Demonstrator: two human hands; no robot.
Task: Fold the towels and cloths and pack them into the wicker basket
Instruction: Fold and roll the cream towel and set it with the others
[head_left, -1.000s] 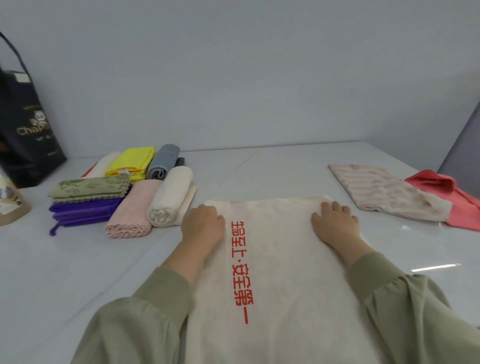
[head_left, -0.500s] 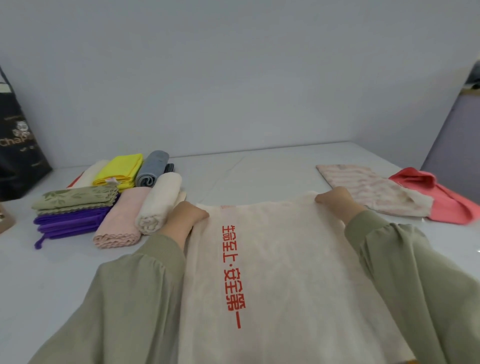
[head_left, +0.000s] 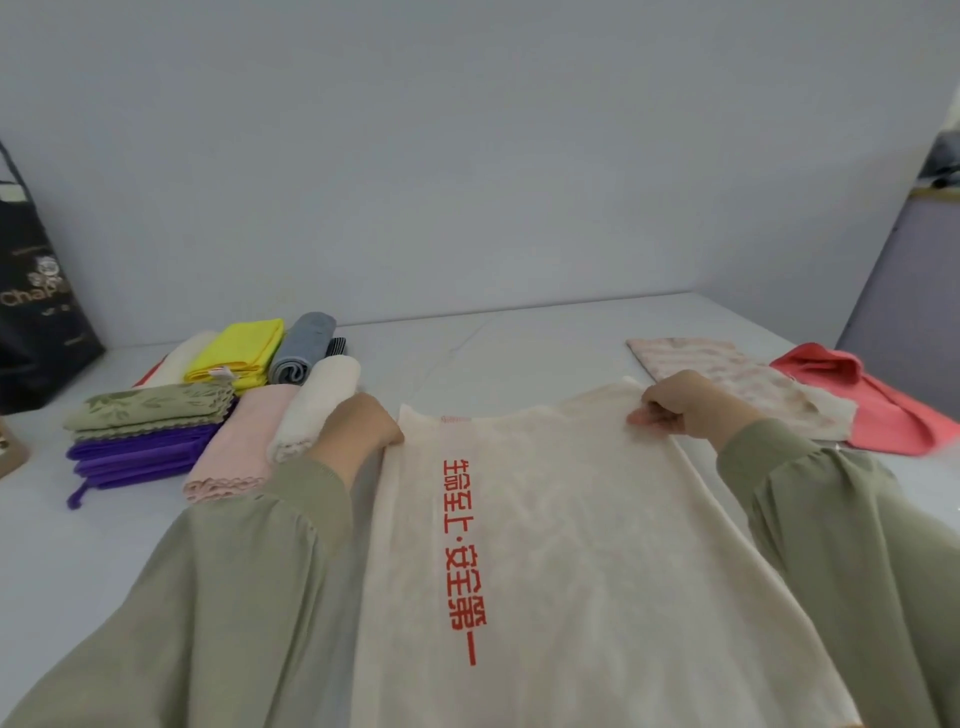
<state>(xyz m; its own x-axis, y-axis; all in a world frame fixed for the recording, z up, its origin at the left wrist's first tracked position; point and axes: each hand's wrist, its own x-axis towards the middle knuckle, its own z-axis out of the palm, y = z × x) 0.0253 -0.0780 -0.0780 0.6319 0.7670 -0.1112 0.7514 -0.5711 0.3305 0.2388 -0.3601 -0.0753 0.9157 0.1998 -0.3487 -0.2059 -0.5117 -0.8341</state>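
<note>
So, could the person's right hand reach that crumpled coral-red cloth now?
Probably yes: the right hand is near the crumpled coral-red cloth, only a flat striped cloth between, but it grips the cream printed towel.

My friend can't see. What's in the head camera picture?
The left hand and right hand grip the far corners of a cream towel with red writing on a white table. Folded and rolled towels sit left; a striped cloth and a coral cloth lie right.

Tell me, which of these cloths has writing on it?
The large cream towel, the biggest and nearest one, pinched at its far edge by the right hand. It alone carries a line of red printed characters down its length.
</note>
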